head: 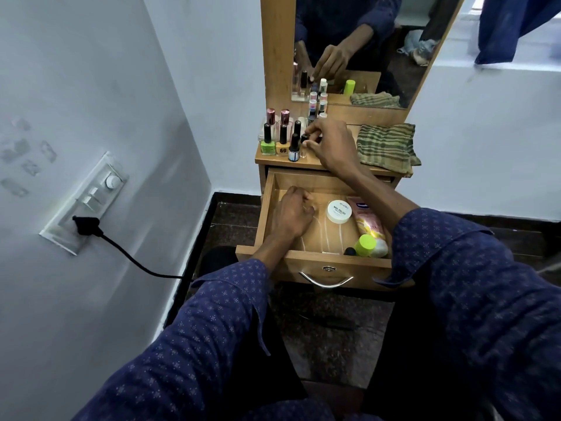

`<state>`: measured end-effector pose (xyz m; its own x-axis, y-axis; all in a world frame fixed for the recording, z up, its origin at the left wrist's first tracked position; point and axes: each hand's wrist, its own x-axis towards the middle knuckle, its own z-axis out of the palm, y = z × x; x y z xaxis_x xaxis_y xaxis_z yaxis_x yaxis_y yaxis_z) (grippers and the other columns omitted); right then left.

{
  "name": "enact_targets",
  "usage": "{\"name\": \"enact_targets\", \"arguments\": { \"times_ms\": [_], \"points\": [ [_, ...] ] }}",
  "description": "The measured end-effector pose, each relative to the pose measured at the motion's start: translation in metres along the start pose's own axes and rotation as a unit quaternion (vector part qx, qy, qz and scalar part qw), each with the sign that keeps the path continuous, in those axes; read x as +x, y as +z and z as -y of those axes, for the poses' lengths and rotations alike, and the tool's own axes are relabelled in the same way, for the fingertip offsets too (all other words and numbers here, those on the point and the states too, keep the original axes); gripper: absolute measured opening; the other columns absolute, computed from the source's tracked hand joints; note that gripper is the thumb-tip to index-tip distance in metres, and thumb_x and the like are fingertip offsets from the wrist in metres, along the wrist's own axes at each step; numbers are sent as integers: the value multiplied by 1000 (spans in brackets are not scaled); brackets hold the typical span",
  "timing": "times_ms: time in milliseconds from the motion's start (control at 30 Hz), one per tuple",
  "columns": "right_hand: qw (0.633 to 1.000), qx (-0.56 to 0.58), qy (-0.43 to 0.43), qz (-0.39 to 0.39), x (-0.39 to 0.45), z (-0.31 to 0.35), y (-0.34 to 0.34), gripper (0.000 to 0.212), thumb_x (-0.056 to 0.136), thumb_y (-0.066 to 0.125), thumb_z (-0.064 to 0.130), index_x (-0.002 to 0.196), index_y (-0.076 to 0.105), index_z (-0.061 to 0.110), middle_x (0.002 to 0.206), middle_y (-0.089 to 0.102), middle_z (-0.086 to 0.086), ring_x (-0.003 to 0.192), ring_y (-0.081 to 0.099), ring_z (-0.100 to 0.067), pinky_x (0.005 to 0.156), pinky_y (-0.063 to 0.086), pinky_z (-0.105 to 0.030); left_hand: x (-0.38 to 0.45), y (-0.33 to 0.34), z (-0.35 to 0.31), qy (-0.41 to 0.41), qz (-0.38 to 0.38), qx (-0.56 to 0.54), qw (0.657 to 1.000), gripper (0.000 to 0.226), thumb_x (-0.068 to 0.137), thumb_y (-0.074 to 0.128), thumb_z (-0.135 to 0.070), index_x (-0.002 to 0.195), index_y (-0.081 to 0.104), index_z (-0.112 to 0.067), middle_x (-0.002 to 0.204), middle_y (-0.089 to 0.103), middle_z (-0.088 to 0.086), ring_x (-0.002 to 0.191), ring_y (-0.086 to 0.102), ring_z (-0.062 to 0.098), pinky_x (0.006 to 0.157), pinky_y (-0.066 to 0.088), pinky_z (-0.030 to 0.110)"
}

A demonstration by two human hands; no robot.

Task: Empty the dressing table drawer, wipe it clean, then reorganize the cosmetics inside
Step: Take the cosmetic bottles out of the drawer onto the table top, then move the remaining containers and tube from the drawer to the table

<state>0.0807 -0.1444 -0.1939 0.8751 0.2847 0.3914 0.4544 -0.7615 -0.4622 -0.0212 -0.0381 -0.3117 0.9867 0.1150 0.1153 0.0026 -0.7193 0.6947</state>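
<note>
The wooden drawer [312,261] is pulled out below the dressing table top [273,161]. Inside lie a white round nail polish remover jar [339,211], a pink and yellow tube [368,221] and a bottle with a lime-green cap [365,245]. My left hand [291,214] is inside the drawer at its left, fingers curled; what it holds is hidden. My right hand [329,144] is over the table top and pinches a small nail polish bottle [303,138] by its black cap. Several nail polish bottles [282,138] stand in a group at the table top's left.
A folded green striped cloth [385,145] lies on the table top's right side. The mirror [358,47] rises behind it. On the left wall, a switch plate [88,202] carries a black plug with a cable [127,253] trailing to the floor.
</note>
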Motion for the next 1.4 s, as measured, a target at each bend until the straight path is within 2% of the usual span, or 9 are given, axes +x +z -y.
{"name": "enact_targets", "arguments": {
  "times_ms": [267, 567, 733, 867, 1033, 1100, 1167, 1300, 1400],
  "points": [
    [999, 42, 3, -9, -25, -16, -14, 18, 85, 85, 29, 99, 76, 24, 80, 71, 14, 77, 66, 1, 71, 57, -31, -1, 2, -7, 17, 37, -5, 999, 15, 93, 75, -20, 107, 70, -21, 112, 65, -6, 98, 63, 12, 88, 55, 36],
    [997, 37, 60, 31, -84, -69, -23, 12, 86, 82, 34, 87, 76, 24, 75, 71, 12, 72, 67, -4, 67, 60, -39, 8, 14, -25, 63, 121, 135, 981, 56, 87, 81, -31, 136, 58, -18, 141, 58, 6, 121, 62, 29, 97, 54, 44],
    [988, -43, 112, 99, -104, -100, -39, 15, 84, 81, 36, 86, 74, 23, 80, 73, 8, 78, 69, -14, 70, 57, -38, 13, 29, -38, 58, 113, 176, 976, 71, 84, 83, -41, 142, 53, -15, 143, 56, 10, 122, 62, 34, 94, 50, 43],
    [967, -128, 103, 193, -114, -112, -46, 16, 84, 81, 37, 89, 72, 24, 92, 73, 0, 87, 68, -25, 67, 49, -33, 17, 37, -44, 61, 111, 195, 973, 74, 83, 84, -46, 142, 51, -15, 143, 56, 11, 121, 62, 35, 94, 53, 44],
    [946, -45, 76, 311, -115, -110, -53, 11, 89, 81, 30, 87, 75, 22, 84, 74, 6, 83, 71, -18, 64, 47, -30, 20, 44, -48, 60, 117, 184, 974, 76, 82, 84, -45, 145, 51, -18, 146, 55, 8, 124, 61, 33, 95, 51, 42],
    [934, 11, 83, 348, -113, -107, -62, 18, 90, 82, 35, 83, 76, 19, 70, 71, 20, 71, 68, 0, 62, 47, -22, 20, 45, -50, 60, 116, 179, 975, 75, 81, 83, -48, 143, 54, -17, 144, 56, 8, 122, 62, 34, 93, 53, 44],
    [915, 22, 81, 394, -112, -98, -69, 25, 88, 83, 39, 89, 76, 15, 60, 61, 35, 65, 61, 6, 59, 42, -13, 20, 45, -51, 63, 111, 175, 976, 73, 79, 82, -51, 138, 57, -17, 141, 58, 9, 116, 64, 35, 89, 55, 44],
    [886, -10, 66, 458, -115, -86, -73, 39, 78, 90, 41, 103, 76, 14, 84, 55, 30, 72, 63, -5, 72, 51, -28, 17, 44, -52, 64, 96, 160, 980, 72, 78, 83, -52, 135, 58, -16, 135, 61, 11, 111, 66, 34, 84, 51, 39],
    [881, -4, 71, 467, -120, -82, -70, 31, 79, 92, 29, 101, 76, 13, 86, 61, 17, 74, 68, -16, 68, 57, -30, 12, 38, -51, 78, 71, 165, 981, 71, 79, 80, -56, 135, 57, -19, 133, 62, 9, 108, 66, 31, 81, 50, 38]
  ]
}}
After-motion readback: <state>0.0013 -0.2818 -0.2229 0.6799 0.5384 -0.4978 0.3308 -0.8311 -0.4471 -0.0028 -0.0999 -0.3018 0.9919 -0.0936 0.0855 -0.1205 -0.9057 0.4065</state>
